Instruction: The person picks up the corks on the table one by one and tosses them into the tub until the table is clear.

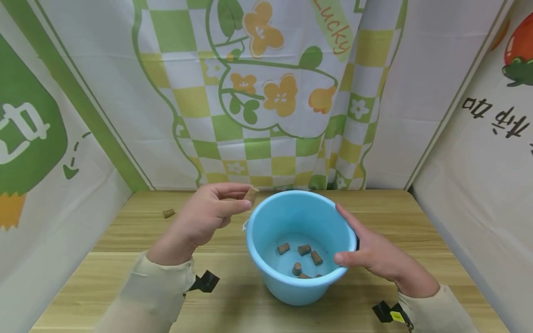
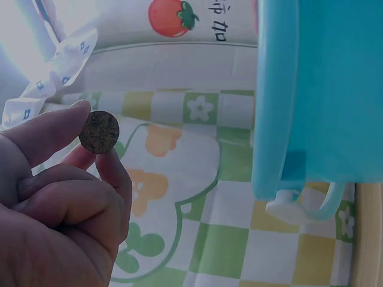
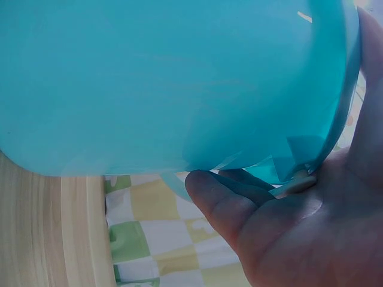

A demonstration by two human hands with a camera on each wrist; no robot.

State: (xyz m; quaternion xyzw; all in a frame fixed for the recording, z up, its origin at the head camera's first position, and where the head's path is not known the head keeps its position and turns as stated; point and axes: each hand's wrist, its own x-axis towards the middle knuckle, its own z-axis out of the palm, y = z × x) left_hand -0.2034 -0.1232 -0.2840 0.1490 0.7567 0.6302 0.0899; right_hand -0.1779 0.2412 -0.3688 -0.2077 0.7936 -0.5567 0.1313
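My left hand [image 1: 208, 208] pinches a cork [image 1: 251, 195] between thumb and fingertips, just left of the bucket's rim. In the left wrist view the round end of that cork [image 2: 99, 132] faces the camera. The light blue bucket [image 1: 278, 284] stands on the table with several brown corks [image 1: 304, 249] lying on its bottom. At the right side of the bucket, my right hand [image 1: 374, 252] grips the rim, thumb over the edge. The right wrist view shows its fingers [image 3: 221, 206] against the bucket's outer wall, beside the handle joint.
Another cork [image 1: 168, 213] lies on the wooden table [image 1: 137, 273], left of my left hand. A printed curtain [image 1: 266, 152] hangs behind the table's far edge, and printed cloth walls [image 1: 479, 185] stand at both sides. The bucket's handle [image 2: 323, 206] hangs down from its joint.
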